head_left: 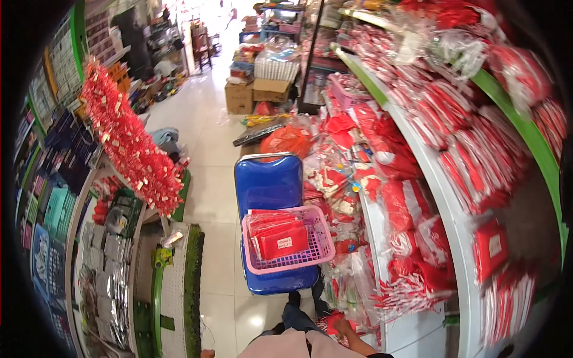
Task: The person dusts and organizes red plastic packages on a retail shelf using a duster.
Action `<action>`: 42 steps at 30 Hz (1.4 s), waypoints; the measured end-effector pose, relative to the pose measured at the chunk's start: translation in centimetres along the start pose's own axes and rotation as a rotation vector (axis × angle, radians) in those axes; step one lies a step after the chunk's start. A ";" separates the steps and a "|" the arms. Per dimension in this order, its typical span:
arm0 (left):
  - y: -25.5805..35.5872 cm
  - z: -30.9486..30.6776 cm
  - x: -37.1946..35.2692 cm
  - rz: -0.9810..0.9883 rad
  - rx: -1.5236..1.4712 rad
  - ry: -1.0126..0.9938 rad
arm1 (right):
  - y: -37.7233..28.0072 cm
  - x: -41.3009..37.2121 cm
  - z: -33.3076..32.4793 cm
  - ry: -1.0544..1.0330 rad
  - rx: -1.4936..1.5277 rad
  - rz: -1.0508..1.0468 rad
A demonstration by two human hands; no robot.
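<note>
Low in the view, my right hand (345, 329) is closed on a red packet (332, 323), beside the goods at the foot of the right shelf. Only a small part of my left hand (207, 354) shows at the bottom edge, and its fingers are hidden. In front of me a pink plastic basket (322, 253) rests on the seat of a blue chair (268, 182). Inside it lies a stack of red packets in clear wrapping (285, 240), the top one with a white label.
Right-hand shelves (430, 161) hold many red and white wrapped goods, with more bagged items (346, 203) piled below. Red tinsel (128, 137) leans over the left shelving. Cardboard boxes (240, 98) stand ahead, past a tiled aisle (203, 131).
</note>
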State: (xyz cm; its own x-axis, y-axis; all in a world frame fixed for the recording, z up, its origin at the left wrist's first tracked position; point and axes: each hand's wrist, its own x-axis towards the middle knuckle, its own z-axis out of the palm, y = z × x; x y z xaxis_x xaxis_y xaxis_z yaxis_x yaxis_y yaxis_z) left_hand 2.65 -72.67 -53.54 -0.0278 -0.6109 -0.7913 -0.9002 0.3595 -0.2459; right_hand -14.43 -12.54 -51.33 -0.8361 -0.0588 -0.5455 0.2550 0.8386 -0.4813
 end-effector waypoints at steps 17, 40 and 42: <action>42.0 -8.8 -19.4 0.899 -0.279 0.537 | -24.9 28.1 -11.4 0.206 0.082 -0.698; 42.9 -7.4 -17.4 0.601 0.069 0.419 | -30.0 32.7 -9.8 0.281 -0.159 -0.738; 43.2 -8.3 -18.1 0.566 0.067 0.349 | -29.0 33.0 -10.7 0.238 0.096 -0.635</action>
State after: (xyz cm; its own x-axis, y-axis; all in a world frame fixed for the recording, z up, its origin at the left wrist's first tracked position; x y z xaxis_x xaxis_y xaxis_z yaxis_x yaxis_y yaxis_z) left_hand -39.32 -51.90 -45.19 -0.6369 -0.5039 -0.5835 -0.6771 0.7275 0.1108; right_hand -54.59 -32.99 -47.99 -0.9189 -0.3938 0.0233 -0.2878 0.6287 -0.7224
